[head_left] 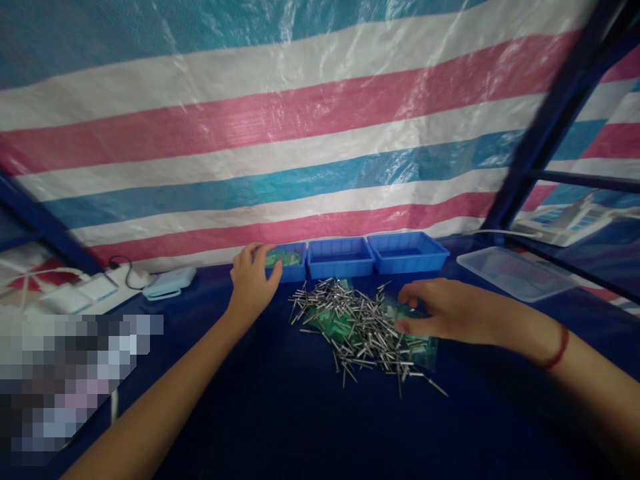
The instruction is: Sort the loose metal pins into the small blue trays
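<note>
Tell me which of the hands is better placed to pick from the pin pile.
Likely the right hand: it hovers at the pile of metal pins. The left hand is at the left blue bin.

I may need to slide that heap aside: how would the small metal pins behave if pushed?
The metal pins look thin, round and loosely heaped, so they would probably scatter and roll. They seem shiny, likely slippery to pinch singly.
</note>
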The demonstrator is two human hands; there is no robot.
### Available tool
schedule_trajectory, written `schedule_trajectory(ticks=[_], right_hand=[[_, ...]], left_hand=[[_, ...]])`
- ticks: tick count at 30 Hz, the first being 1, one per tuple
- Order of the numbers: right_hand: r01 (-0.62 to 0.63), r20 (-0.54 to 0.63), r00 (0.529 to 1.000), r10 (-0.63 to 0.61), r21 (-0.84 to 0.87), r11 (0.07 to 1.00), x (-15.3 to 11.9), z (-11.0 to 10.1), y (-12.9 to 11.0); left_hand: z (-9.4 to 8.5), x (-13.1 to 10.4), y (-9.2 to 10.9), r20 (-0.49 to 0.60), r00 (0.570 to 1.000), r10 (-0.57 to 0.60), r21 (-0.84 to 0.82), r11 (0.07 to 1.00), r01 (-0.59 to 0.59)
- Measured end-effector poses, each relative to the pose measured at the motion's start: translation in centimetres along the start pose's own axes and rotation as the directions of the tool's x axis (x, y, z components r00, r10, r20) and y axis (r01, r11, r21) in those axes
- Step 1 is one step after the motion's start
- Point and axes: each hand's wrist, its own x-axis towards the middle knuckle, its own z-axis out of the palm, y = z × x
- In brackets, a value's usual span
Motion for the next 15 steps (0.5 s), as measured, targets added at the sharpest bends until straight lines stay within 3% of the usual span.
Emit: schedule_trajectory(ticks=[5,8,12,15], right_hand=[[0.122,-0.121,0.986,-0.116,0.043,0.992,0.0,1.3,1.1],[0.09,-0.083,0.993,-0.082,0.098,0.991,0.5,1.4,1.1],[0.058,-0.07,0.997,-0.046,0.186,0.981,1.1,1.0,0.8],[0.069,-0.114,0.993,-0.04,0.261,0.963,1.5,0.5,0.4]], left_hand=[[-0.2,-3.6,4.0,0.115,0.956,0.269,-0.123,0.959,-0.255],[-0.2,-5.2,5.8,0.17,0.909,0.381,-0.24,0.91,-0.337],[-0.3,-6.3,6.5,0.188,0.866,0.463,-0.339,0.858,-0.385],[-0.3,-6.5,6.3,0.179,0.865,0.468,-0.388,0.842,-0.375]])
